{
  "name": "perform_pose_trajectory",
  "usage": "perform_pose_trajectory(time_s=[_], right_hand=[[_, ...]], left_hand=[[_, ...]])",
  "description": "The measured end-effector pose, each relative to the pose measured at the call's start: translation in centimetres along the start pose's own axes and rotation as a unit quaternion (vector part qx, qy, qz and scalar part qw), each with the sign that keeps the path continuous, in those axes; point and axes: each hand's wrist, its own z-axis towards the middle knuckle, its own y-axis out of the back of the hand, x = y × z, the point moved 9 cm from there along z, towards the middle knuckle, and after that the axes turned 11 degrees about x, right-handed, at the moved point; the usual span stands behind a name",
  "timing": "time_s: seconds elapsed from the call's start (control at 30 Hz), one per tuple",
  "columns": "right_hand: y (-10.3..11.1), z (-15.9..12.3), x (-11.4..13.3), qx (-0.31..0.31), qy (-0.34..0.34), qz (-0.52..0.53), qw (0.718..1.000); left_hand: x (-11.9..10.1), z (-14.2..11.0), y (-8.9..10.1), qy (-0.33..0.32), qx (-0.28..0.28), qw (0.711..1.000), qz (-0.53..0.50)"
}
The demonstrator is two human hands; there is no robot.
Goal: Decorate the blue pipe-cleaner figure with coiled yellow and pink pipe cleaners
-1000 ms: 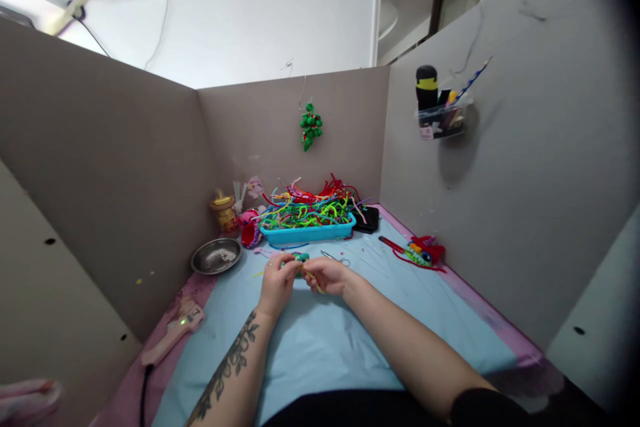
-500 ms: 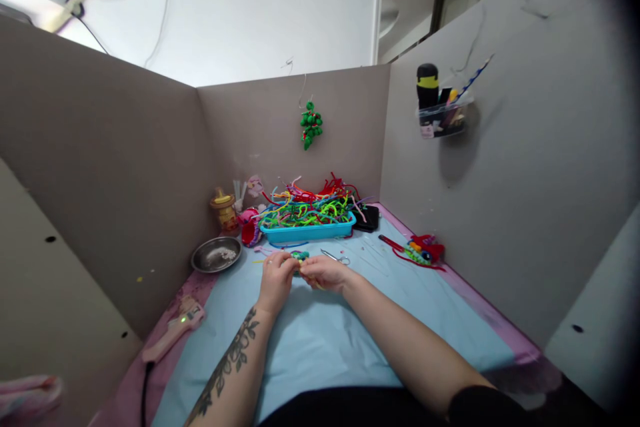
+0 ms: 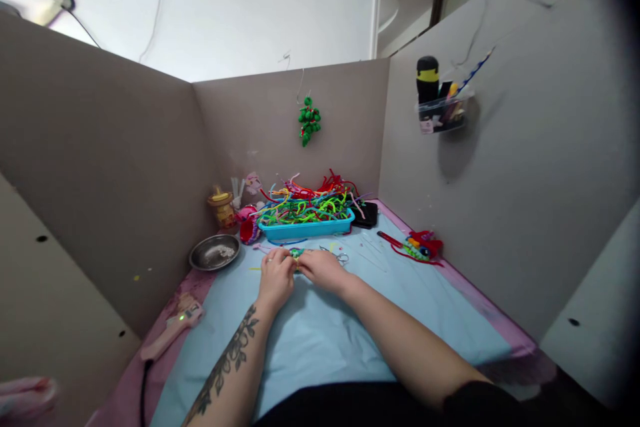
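My left hand (image 3: 277, 275) and my right hand (image 3: 321, 269) meet over the blue sheet, fingers pinched together. Between them they hold a small green and teal pipe-cleaner piece (image 3: 296, 252). Its upper edge shows beyond the fingertips; the rest is hidden. A yellow pipe cleaner (image 3: 255, 269) sticks out to the left of my left hand. Just beyond my right hand lie small scissors (image 3: 342, 257), partly covered by it. A pink pipe cleaner (image 3: 261, 247) rests past my left hand.
A blue tray (image 3: 305, 231) heaped with coloured pipe cleaners stands at the back. To the left are a metal bowl (image 3: 215, 254) with small white bits and a pink glue gun (image 3: 173, 333). A colourful pipe-cleaner figure (image 3: 420, 247) lies right. Grey partitions (image 3: 295, 160) enclose the table.
My right hand has turned over from palm-side up to back of hand up, still pinching the piece. The view has shifted slightly, and a yellow-green bit now shows near the scissors.
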Motion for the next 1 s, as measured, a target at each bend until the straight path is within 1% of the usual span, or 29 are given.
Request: perform_pose_trajectory(time_s=[0.17, 0.27, 0.3, 0.37, 0.5, 0.57, 0.6, 0.7, 0.8, 0.87, 0.93, 1.0], right_hand=[[-0.5, 0.2, 0.8, -0.005, 0.052, -0.069, 0.996], [-0.5, 0.1, 1.0, -0.025, 0.074, -0.093, 0.993], [-0.4, 0.0, 1.0, -0.033, 0.074, -0.099, 0.992], [0.0, -0.2, 0.6, -0.05, 0.064, -0.101, 0.992], [1.3, -0.6, -0.5, -0.09, 0.031, -0.061, 0.994], [1.9, -0.8, -0.8, -0.106, 0.016, -0.044, 0.993], [2.0, -0.8, -0.8, -0.112, 0.01, -0.039, 0.993], [2.1, -0.9, -0.6, -0.118, 0.01, -0.038, 0.992], [1.5, -0.8, -0.1, -0.105, 0.025, -0.041, 0.993], [1.1, -0.7, 0.1, -0.093, 0.031, -0.033, 0.995], [0.9, -0.6, 0.0, -0.085, 0.03, -0.014, 0.996], [0.9, -0.6, -0.1, -0.082, 0.023, 0.011, 0.996]], left_hand=[[0.5, 0.1, -0.7, 0.003, 0.023, 0.999, -0.025], [0.7, 0.1, -0.5, 0.005, 0.023, 0.998, -0.057], [0.8, 0.1, -0.3, 0.006, 0.012, 0.997, -0.072], [1.0, 0.0, 0.6, 0.006, -0.032, 0.994, -0.1], [1.8, -0.9, 2.7, 0.02, -0.153, 0.981, -0.116], [2.1, -1.3, 3.4, 0.028, -0.188, 0.976, -0.108], [2.1, -1.4, 3.6, 0.029, -0.195, 0.975, -0.103], [1.4, -1.3, 3.8, 0.013, -0.181, 0.981, -0.075], [0.3, -0.9, 3.3, -0.011, -0.139, 0.989, -0.04], [-0.3, -0.7, 2.8, -0.022, -0.109, 0.993, -0.035], [-0.4, -0.6, 2.2, -0.024, -0.083, 0.995, -0.043], [-0.2, -0.5, 1.9, -0.019, -0.068, 0.996, -0.052]])
